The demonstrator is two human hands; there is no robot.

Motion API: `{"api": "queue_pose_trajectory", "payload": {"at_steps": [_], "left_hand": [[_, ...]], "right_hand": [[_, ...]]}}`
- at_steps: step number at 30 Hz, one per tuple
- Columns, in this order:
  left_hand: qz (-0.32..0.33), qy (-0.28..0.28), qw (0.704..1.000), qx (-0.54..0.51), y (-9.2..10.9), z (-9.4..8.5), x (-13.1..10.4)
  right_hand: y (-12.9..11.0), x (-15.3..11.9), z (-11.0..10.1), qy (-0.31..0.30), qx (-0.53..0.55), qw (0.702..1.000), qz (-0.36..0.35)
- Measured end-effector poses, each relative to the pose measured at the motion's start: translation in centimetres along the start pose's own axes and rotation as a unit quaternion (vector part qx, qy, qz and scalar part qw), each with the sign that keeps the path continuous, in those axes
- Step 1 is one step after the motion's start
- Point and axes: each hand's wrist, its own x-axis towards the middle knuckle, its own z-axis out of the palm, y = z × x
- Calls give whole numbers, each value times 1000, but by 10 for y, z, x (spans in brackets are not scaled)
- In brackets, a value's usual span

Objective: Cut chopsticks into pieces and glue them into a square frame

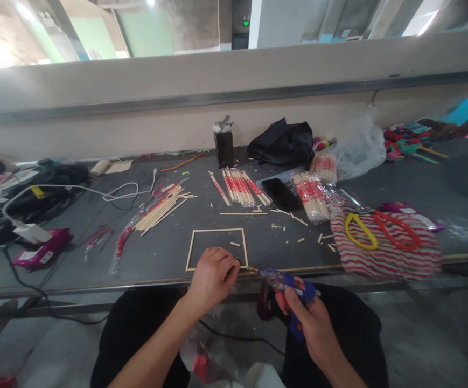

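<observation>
My right hand [312,318] is wrapped around the grip of a blue hot glue gun [288,285]. The gun points left, its nozzle at the front right corner of a rectangular frame [217,230] made of thin wooden sticks, lying flat near the table's front edge. Over the frame's front side, my left hand [215,272] has its fingers curled and pressed together, the fingertips on the stick close to that corner. The hand covers part of the front stick. A short stick piece [235,244] lies inside the frame.
Loose sticks [163,213] lie left, wrapped chopstick bundles [237,186] and a phone [281,194] beyond the frame. Scissors [395,231] rest on a striped cloth [387,258] at right. A tumbler [223,145], black bag [282,143] and white cable [76,188] are farther back.
</observation>
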Motion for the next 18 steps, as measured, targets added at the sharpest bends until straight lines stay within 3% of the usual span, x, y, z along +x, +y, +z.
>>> {"api": "queue_pose_trajectory", "payload": {"at_steps": [18], "left_hand": [[0,1,1000,-2,0,0,0]], "right_hand": [[3,1,-1,0,3,1000,-6]]}}
